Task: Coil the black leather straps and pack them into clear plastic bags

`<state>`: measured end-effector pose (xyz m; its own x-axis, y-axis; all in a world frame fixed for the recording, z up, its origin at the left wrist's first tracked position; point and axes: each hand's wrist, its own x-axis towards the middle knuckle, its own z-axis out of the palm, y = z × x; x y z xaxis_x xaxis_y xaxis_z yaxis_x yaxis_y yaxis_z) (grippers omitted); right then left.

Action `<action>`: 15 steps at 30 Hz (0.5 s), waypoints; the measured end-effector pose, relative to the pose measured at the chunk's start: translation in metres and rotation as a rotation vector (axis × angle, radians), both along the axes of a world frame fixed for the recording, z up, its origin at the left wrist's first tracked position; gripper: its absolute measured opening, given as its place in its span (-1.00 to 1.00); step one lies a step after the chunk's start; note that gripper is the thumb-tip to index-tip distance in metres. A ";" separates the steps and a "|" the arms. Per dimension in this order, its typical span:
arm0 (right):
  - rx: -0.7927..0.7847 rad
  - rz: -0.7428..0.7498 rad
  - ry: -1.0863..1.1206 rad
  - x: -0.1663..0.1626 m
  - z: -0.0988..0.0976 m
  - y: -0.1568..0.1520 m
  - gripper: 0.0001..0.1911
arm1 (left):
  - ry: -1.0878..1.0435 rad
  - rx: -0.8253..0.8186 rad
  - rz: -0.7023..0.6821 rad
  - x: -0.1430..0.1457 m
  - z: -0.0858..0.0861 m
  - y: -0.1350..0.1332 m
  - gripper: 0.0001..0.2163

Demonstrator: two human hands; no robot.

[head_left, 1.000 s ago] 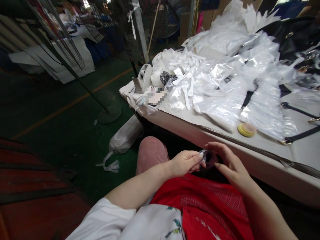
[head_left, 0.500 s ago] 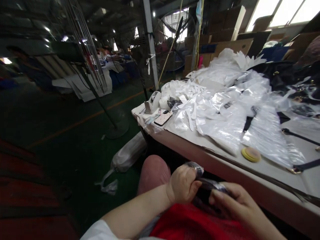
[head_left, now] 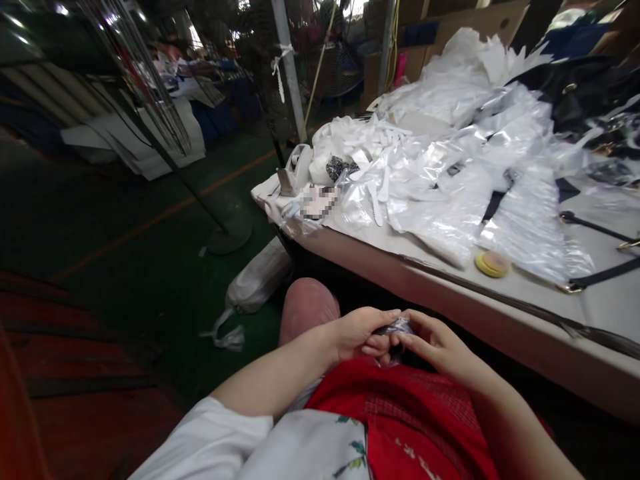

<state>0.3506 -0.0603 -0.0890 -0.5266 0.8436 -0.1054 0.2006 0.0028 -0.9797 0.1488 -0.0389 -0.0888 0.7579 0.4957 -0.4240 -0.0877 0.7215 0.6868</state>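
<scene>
Small dark piece in clear, shiny plastic film (head_left: 401, 325): above the lap, short of the near edge of the white-topped desk (head_left: 543, 301); fingers cover most of it, so its full shape cannot be told.
Left hand (head_left: 364, 333): clamped on the film's left side, thumb along the top, fingers curled beneath.
Right hand (head_left: 433, 337): pinching the same film from the right, thumb and fingers close to the left hand's.
Handling: in the observer's judgement, one hand should steady the piece while the other works the film by fingertip; short, even pulls would be less likely to tear it or let the piece slip.
Lap: bright red cloth garment (head_left: 430, 403), directly below both hands.
Desk front: round yellow roll (head_left: 486, 267) near the edge; right of it, slim black strap with gold-coloured metal end (head_left: 607, 272).
Desk middle: loose heap of clear plastic bags (head_left: 440, 207); white toothed plastic strip (head_left: 374, 203) at its left.
Floor: long whitish tied bundle (head_left: 257, 277) beside the desk's left end.
</scene>
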 end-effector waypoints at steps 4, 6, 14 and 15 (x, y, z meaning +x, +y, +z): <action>-0.044 -0.060 -0.014 -0.003 -0.011 -0.001 -0.68 | -0.024 -0.050 -0.031 0.002 -0.004 0.002 -0.55; -0.077 -0.098 -0.004 -0.002 -0.015 -0.001 -0.65 | -0.028 -0.064 -0.021 0.002 -0.007 0.004 -0.56; 0.091 -0.321 -0.157 -0.005 -0.028 -0.004 -0.69 | -0.061 -0.107 0.116 0.007 -0.010 0.008 -0.61; 0.129 -0.338 -0.177 -0.005 -0.031 -0.004 -0.70 | -0.068 -0.103 0.144 0.007 -0.009 0.009 -0.61</action>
